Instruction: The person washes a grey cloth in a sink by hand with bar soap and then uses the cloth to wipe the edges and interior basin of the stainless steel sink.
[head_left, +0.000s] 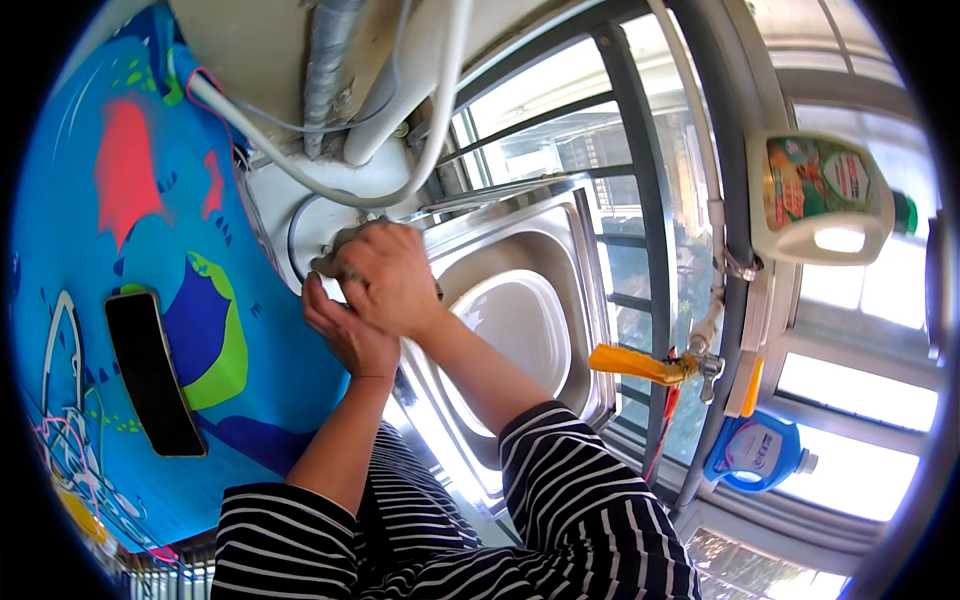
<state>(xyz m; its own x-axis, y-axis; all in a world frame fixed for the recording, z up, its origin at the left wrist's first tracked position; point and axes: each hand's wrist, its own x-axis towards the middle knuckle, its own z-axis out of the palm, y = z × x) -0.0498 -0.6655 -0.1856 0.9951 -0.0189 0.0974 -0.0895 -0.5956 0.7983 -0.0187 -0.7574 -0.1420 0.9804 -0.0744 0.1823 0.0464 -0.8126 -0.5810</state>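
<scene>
A bunched grey-brown cloth (346, 241) is squeezed between my two hands, and most of it is hidden by them. My right hand (390, 277) wraps over it from above with the fingers curled. Beneath and to the left, my left hand (352, 337) presses against the same bundle, its fingers partly covered. Both hands are at the left edge of a stainless steel sink (585, 300), beside the blue patterned cover. In the sink sits a round white basin (517, 330); whether it holds water I cannot tell.
A black phone (154, 375) lies on the blue cover (247, 442), near several hangers (71, 420). Above my hands curves a pale hose (375, 199). Right of the sink are a tap (705, 367) with a yellow sleeve (637, 364), a cream detergent bottle (817, 240) and a blue bottle (757, 454).
</scene>
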